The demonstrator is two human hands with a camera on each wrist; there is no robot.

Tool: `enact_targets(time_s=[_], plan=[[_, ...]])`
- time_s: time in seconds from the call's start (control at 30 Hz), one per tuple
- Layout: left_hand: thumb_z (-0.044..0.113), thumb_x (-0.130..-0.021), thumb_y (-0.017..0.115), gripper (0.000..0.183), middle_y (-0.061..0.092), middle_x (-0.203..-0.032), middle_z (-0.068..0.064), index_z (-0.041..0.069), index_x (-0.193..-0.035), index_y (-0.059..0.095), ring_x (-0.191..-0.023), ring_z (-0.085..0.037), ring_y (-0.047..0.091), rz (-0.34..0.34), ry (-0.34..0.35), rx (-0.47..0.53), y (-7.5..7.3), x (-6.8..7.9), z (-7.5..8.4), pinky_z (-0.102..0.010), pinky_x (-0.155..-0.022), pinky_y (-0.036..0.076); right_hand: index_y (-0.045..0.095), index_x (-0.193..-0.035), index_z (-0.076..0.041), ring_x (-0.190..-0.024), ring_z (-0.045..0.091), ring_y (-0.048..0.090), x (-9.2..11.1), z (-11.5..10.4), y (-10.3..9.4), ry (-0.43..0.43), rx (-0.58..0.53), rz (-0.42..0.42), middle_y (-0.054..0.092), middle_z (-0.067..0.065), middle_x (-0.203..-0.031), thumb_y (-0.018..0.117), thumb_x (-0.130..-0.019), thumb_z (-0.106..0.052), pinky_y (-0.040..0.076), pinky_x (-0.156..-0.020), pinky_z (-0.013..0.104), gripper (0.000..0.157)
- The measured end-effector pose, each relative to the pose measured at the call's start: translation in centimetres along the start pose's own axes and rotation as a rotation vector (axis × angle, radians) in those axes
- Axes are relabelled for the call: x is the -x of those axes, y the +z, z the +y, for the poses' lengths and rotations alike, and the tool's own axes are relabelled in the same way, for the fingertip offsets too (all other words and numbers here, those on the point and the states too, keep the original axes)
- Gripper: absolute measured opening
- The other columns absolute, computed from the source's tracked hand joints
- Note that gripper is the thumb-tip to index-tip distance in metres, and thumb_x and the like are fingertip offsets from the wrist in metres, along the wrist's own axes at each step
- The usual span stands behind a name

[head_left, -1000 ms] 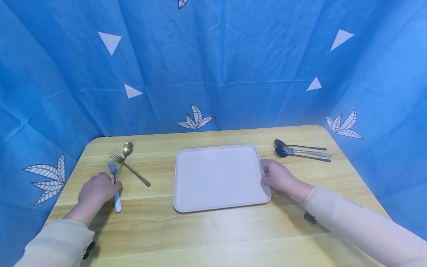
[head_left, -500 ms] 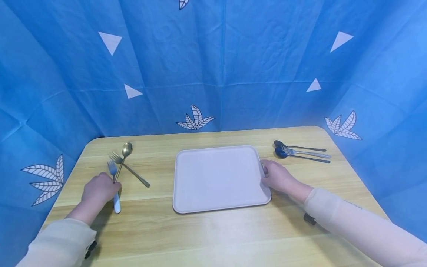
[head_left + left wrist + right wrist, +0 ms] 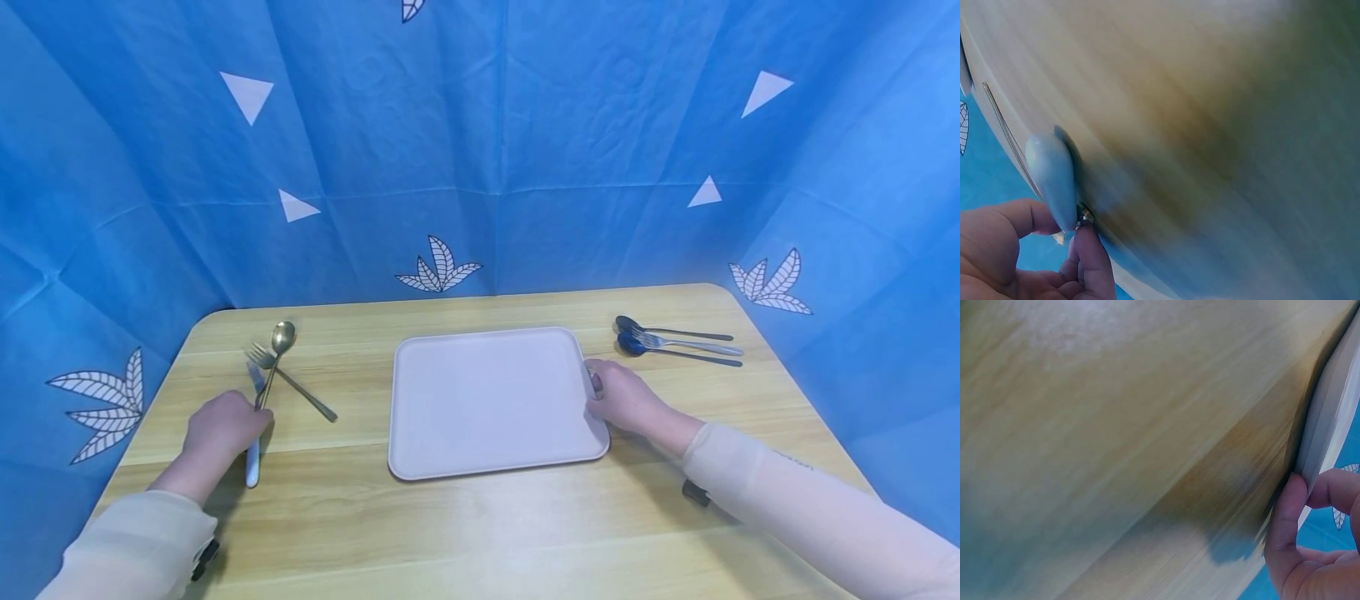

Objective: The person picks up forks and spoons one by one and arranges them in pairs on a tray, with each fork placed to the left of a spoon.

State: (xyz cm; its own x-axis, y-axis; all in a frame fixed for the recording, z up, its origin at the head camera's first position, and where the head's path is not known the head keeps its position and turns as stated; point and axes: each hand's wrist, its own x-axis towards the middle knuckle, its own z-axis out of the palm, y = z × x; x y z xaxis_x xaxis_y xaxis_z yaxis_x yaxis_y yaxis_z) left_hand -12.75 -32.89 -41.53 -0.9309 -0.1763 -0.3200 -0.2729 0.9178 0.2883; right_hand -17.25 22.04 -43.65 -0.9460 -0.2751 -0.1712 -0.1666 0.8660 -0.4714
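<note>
Seems to be at the step of taking up cutlery on the left while steadying the tray [image 3: 495, 400] in the middle. Pinching in a narrow grip, with the left hand [image 3: 225, 427], the handle of the gold spoon [image 3: 283, 337] at the left of the bench [image 3: 517, 542]. Cannot tell whether the white-handled piece [image 3: 252, 467], lying partly beneath that hand, is caught in the same pinch. Lying crossed with the spoon, just beyond the fingers, a gold fork [image 3: 307, 396].

Gripping the tray's right edge with the right hand [image 3: 622, 396], thumb and finger drawn together on the rim. Lying close beyond that hand, dark spoons [image 3: 628, 342] and a silver fork [image 3: 693, 342], both untouched.

For the next move, probably best to raise the spoon clear of its neighbours without dragging them along, and to hold the tray firm meanwhile.
</note>
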Motion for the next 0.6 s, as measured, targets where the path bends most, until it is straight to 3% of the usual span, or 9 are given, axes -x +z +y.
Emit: enact_targets(time_s=[0.6], plan=[[0.027, -0.093, 0.05, 0.034, 0.047, -0.063, -0.005, 0.012, -0.062, 0.047, -0.059, -0.022, 0.047, -0.007, 0.004, 0.036, -0.44, 0.13, -0.34, -0.034, -0.053, 0.036, 0.044, -0.141, 0.011, -0.071, 0.017, 0.055, 0.02, -0.05, 0.05, 0.013, -0.019, -0.005, 0.063, 0.011, -0.098, 0.073, -0.077, -0.002, 0.05, -0.068, 0.034, 0.071]])
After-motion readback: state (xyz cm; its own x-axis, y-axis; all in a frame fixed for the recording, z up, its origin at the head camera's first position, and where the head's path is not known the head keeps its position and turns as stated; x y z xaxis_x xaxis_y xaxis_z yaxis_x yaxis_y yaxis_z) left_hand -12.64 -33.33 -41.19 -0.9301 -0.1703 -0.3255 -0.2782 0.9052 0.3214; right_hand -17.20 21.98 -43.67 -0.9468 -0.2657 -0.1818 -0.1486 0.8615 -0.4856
